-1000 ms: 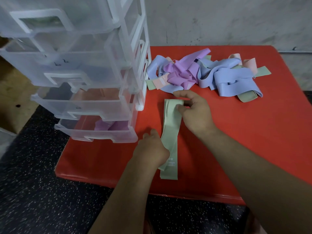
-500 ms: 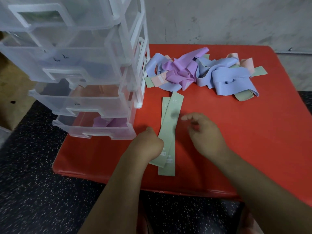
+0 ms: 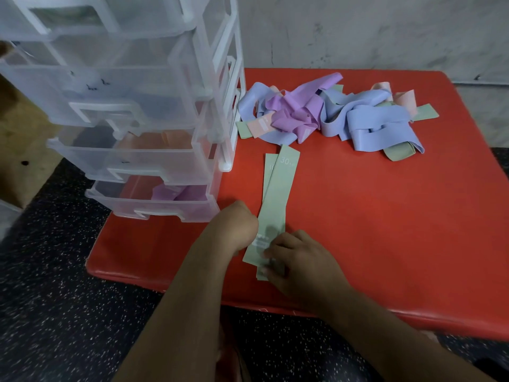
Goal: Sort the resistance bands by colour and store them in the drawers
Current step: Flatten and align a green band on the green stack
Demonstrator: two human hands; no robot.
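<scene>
Green bands [image 3: 275, 205] lie flat at lower centre of the frame on the red table [image 3: 385, 216]: two strips stacked, long axis running from the near edge up toward the mixed pile [image 3: 330, 114] at upper centre, tipped slightly right. Right hand [image 3: 300, 257] is on their near end, fingers curled down onto it, apparently pinching. Left hand [image 3: 238, 226] is balled against their left edge with its fingers hidden, so I cannot tell whether it grips. Both hands work the near end. The drawer unit [image 3: 225, 106] stands left of the strips, left hand nearer, so the carry likely goes up and left.
</scene>
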